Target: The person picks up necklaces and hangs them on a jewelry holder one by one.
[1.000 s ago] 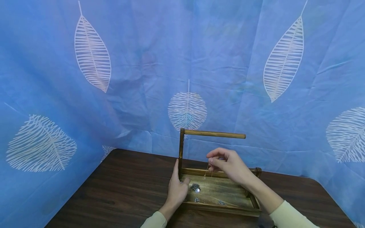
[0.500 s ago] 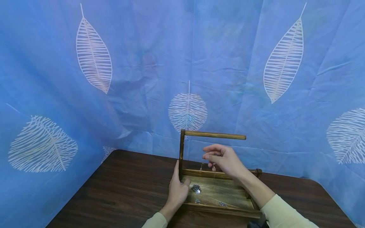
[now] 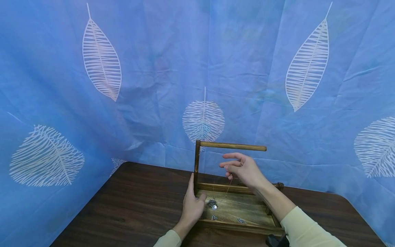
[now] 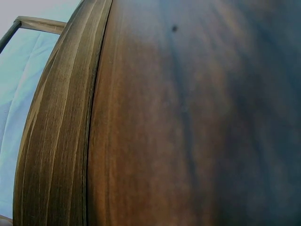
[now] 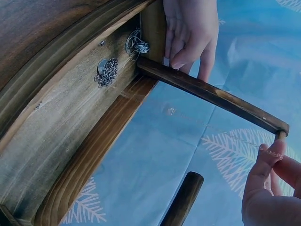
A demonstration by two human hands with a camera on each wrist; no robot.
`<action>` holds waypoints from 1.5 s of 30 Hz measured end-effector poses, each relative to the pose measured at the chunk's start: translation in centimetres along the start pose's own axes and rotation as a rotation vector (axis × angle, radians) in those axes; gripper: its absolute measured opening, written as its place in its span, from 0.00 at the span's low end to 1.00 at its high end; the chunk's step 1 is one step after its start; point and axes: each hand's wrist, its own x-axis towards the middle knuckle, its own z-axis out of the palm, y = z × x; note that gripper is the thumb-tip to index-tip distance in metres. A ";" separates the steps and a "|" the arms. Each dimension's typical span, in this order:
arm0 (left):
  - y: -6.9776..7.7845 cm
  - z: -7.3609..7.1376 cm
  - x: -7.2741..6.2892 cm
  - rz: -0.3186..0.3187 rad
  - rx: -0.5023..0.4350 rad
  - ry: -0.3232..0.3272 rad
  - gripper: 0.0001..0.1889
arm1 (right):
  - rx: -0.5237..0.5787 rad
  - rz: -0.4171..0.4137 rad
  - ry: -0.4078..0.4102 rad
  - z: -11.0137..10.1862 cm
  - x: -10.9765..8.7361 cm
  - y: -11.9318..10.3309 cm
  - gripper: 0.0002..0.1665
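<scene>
A wooden jewelry stand (image 3: pixel 236 224) has a shallow tray, an upright post (image 3: pixel 196 161) and a crossbar (image 3: pixel 232 145). My left hand (image 3: pixel 192 207) grips the tray's left end by the post, thumb on the inner side. Above the tray, below the crossbar, my right hand (image 3: pixel 247 171) pinches a fine necklace (image 5: pixel 207 125) between thumb and fingertip, other fingers spread. The thin chain dangles from it, with a small pale pendant (image 5: pixel 169 109) at its lower end in the right wrist view. A dark chain heap (image 3: pixel 212 203) with a round silver disc lies in the tray.
Small silver pieces (image 3: pixel 240 220) lie along the tray's front edge. More silver chain (image 5: pixel 136 44) sits in the tray corner near the left hand. The stand rests on a dark wooden table (image 3: pixel 139 199). A blue curtain (image 3: pixel 148 85) with white leaves hangs behind.
My right hand has moved slightly left and up, its fingers spreading wider. The necklace strands have shifted below it. The left hand and the stand stay in place.
</scene>
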 end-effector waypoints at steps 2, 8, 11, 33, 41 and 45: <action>0.0 0.0 0.0 -0.001 0.000 0.003 0.45 | 0.011 -0.003 0.004 0.0 0.0 -0.1 0.26; 0.0 0.1 0.0 -0.003 -0.001 0.000 0.45 | 0.018 -0.028 0.019 -0.1 0.1 -0.5 0.25; 0.1 0.1 0.0 -0.006 -0.002 0.000 0.45 | 0.027 -0.018 0.031 -0.1 0.1 -0.6 0.24; 0.1 0.2 0.0 -0.012 0.010 0.005 0.46 | 0.019 -0.004 0.060 -1.5 -0.5 -0.8 0.23; 0.1 0.1 0.0 -0.026 0.015 -0.012 0.46 | -0.011 0.000 0.057 -2.1 -0.9 -0.3 0.23; 0.1 0.0 0.0 -0.023 0.010 -0.019 0.46 | -0.025 -0.005 0.057 -2.6 -1.2 -0.1 0.23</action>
